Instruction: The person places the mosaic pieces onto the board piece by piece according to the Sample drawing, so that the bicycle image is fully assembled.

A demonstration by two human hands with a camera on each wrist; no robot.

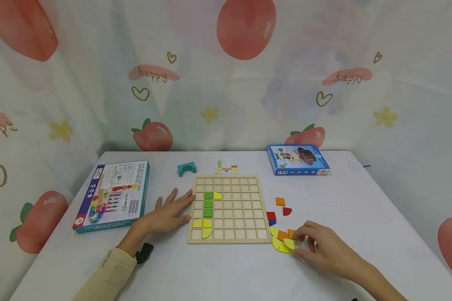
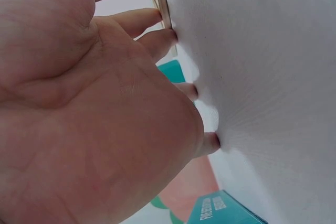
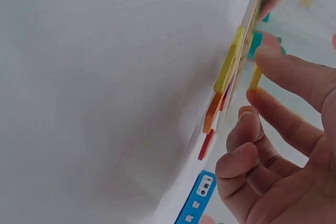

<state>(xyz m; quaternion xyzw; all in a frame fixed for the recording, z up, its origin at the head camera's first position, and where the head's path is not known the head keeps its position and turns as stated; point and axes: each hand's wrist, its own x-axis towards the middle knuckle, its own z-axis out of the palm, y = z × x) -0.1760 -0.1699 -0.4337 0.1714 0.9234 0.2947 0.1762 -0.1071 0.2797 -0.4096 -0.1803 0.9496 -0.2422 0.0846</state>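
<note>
The wooden grid board (image 1: 235, 241) lies mid-table, with several green squares (image 1: 209, 203) in a column, a yellow quarter piece (image 1: 218, 195) beside the top one, and several more yellow ones at lower left. My left hand (image 1: 165, 216) is spread flat, fingertips at the board's left edge; the left wrist view shows this hand (image 2: 100, 98) resting on the table. My right hand (image 1: 324, 249) is over the loose pieces right of the board. Between thumb and index finger, the right hand (image 3: 289, 140) pinches a yellow piece (image 3: 255, 78), its other fingers curled.
A pattern card (image 1: 227, 164) and a teal arch block (image 1: 187, 168) stand behind the board. A large box (image 1: 116, 192) is at left, a blue box (image 1: 298, 160) at back right. Orange (image 1: 280, 201) and red pieces (image 1: 287, 211) lie right of the board; a black object (image 1: 145, 253) is beside my left wrist.
</note>
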